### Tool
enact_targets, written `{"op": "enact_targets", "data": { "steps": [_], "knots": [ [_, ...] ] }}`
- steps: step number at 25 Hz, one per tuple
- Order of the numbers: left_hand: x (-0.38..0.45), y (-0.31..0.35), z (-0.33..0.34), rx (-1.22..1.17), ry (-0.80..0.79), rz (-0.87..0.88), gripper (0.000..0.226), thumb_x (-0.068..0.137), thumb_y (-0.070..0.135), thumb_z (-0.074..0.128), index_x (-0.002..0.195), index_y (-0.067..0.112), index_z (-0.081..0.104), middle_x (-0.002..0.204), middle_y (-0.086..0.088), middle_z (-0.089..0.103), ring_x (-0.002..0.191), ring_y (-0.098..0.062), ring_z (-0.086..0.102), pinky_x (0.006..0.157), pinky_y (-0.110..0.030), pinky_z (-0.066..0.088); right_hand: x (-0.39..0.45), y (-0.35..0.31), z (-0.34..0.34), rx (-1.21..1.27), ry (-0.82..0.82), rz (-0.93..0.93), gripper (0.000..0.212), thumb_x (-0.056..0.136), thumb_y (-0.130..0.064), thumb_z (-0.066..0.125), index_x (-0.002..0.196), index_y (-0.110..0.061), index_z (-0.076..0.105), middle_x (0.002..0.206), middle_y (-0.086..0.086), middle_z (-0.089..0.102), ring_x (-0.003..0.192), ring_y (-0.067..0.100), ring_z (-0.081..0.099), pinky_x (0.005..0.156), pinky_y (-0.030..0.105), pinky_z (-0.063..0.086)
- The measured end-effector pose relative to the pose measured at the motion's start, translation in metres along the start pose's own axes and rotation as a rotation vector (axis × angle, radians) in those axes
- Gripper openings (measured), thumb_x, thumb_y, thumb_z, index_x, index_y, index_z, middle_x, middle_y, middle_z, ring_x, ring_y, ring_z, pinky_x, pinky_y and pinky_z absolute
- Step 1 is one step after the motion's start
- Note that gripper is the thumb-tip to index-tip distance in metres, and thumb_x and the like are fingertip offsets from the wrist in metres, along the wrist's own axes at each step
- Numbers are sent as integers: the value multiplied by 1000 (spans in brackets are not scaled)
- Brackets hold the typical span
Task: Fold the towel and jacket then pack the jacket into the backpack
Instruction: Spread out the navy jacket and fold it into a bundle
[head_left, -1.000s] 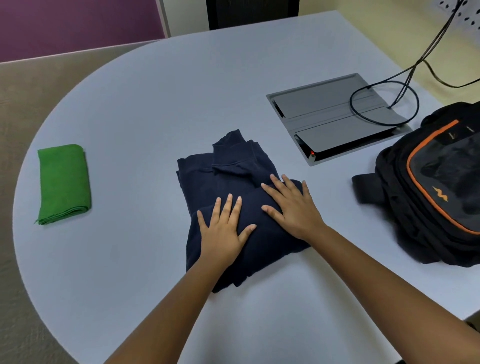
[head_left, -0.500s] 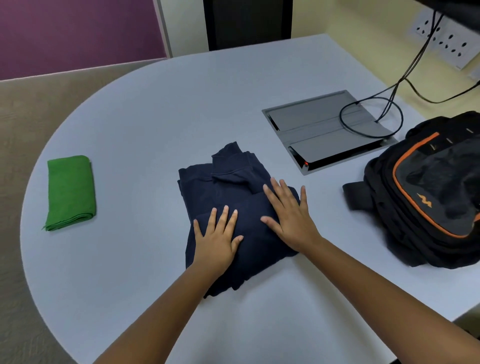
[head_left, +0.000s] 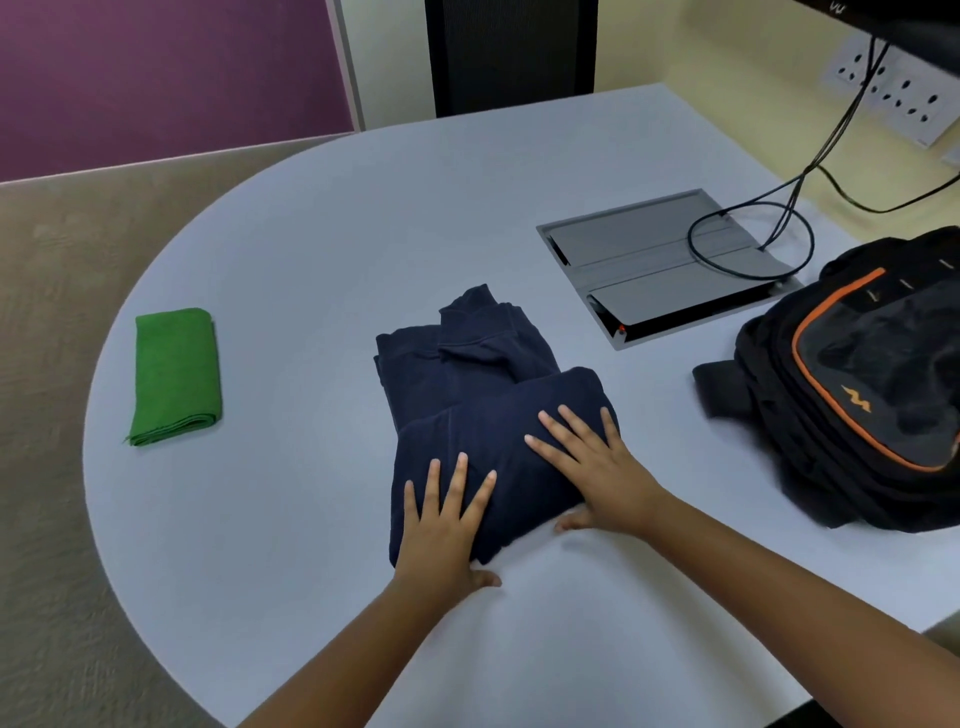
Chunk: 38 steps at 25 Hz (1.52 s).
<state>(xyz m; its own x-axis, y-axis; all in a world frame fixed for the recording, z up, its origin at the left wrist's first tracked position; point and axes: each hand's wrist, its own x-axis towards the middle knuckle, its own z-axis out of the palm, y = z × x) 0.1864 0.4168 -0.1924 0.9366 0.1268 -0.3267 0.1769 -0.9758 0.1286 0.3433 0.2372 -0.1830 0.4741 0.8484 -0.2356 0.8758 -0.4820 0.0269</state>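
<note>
Head view: you look down on a pale grey round-ended table (head_left: 322, 249), both of your bare forearms reaching in from 6 o'clock
Jacket: the navy jacket (head_left: 483, 395) lies near the table's middle, folded into a compact bundle, its collar end pointing to 12 o'clock and a thicker folded layer lapped over the near half
Left hand: your left hand (head_left: 441, 525) lies palm-down on the jacket's near left corner, fingers (head_left: 457, 478) straight and slightly fanned toward 12 o'clock, thumb off the cloth at the near edge, on or just above the tabletop; it grasps nothing
Right hand: your right hand (head_left: 597, 473) lies flat on the folded layer at about 2 o'clock from the left hand, fingers splayed toward 11 o'clock, thumb tucked at the jacket's near edge; whether the thumb hooks under the cloth cannot be told
Towel: the green towel (head_left: 174, 374) lies folded into a narrow rectangle at 9 o'clock from the jacket, well apart from it, near the table's left rim
Backpack: the black backpack (head_left: 857, 384) with orange piping lies on its back at 3 o'clock, apart from the jacket
Cable hatch: a grey recessed cable hatch (head_left: 639, 254) sits at 1 o'clock, one flap raised, with black cables (head_left: 748, 234) looping across it and rising toward the wall sockets (head_left: 893, 93) at upper right
</note>
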Motion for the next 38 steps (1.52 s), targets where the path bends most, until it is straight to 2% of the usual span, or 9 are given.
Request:
{"op": "enact_targets", "data": {
  "steps": [7, 9, 12, 15, 19, 24, 27, 33, 38],
  "knots": [
    [7, -7, 6, 60, 109, 51, 97, 86, 53, 53, 140, 31, -25, 155, -7, -15, 143, -43, -2, 114, -45, -2, 8, -10, -3, -101, 66, 100, 108, 43, -15, 90, 138, -23, 38, 138, 8, 52, 127, 29, 49, 97, 61, 35],
    [9, -10, 4, 69, 44, 58, 85, 93, 43, 47, 144, 28, -20, 158, -9, -12, 143, -40, -7, 116, -43, -3, 11, -11, -5, -96, 58, 100, 98, 54, -10, 86, 140, -23, 41, 139, 9, 51, 129, 30, 47, 99, 62, 32],
    [8, -15, -4, 73, 9, 89, 75, 95, 31, 46, 148, 28, -7, 159, -8, -5, 144, -39, -2, 118, -41, 4, 10, -13, -13, -57, 14, 82, 79, 85, -2, 58, 149, -26, 17, 155, 8, 24, 144, 29, 18, 111, 60, 10],
    [7, -17, -15, 85, -46, 113, 69, 97, 22, 43, 149, 31, -2, 159, -4, 0, 145, -35, 4, 116, -38, 18, 7, -15, -21, -73, -57, 86, 74, 93, -4, 44, 150, -28, 3, 159, 4, 11, 146, 24, 6, 114, 56, 3],
    [5, -21, -39, -11, -118, 165, 69, 94, 10, 44, 148, 35, 10, 158, 1, 8, 144, -29, 13, 105, -36, 38, 7, -17, -42, -84, -150, 75, 72, 93, -11, 48, 150, -27, 6, 158, 3, 15, 145, 23, 15, 114, 53, 12],
    [-5, -34, -56, -126, -188, 280, 59, 87, 33, 59, 141, 37, 35, 148, 7, 39, 131, -20, 42, 100, -26, 36, -12, -30, -63, -49, -175, -54, 52, 96, -38, 44, 145, -32, 27, 136, -1, 52, 118, 21, 52, 92, 35, 41],
    [-6, -44, -72, -286, -261, 269, 54, 81, 41, 67, 131, 38, 48, 124, 11, 60, 111, -11, 54, 91, -20, 40, -28, -17, -77, 203, -229, -43, 71, 83, -56, 58, 144, -38, 28, 144, -15, 41, 133, 8, 36, 111, 31, 22],
    [-11, -65, -94, -812, -693, 329, 24, 78, 26, 69, 102, 26, 65, 98, 12, 67, 97, -8, 63, 87, -26, 50, -59, -20, -101, 344, -217, -112, 83, 68, -61, 66, 138, -53, 24, 131, -32, 44, 117, -5, 39, 102, 22, 29],
    [-14, -104, -79, -1149, -673, 184, 58, 63, 45, 79, 115, 24, 61, 114, 5, 68, 109, -15, 62, 89, -26, 48, -52, -21, -114, 648, -200, -41, 79, 66, -64, 68, 130, -66, 21, 133, -37, 38, 124, -10, 33, 107, 21, 29]
  ]
}}
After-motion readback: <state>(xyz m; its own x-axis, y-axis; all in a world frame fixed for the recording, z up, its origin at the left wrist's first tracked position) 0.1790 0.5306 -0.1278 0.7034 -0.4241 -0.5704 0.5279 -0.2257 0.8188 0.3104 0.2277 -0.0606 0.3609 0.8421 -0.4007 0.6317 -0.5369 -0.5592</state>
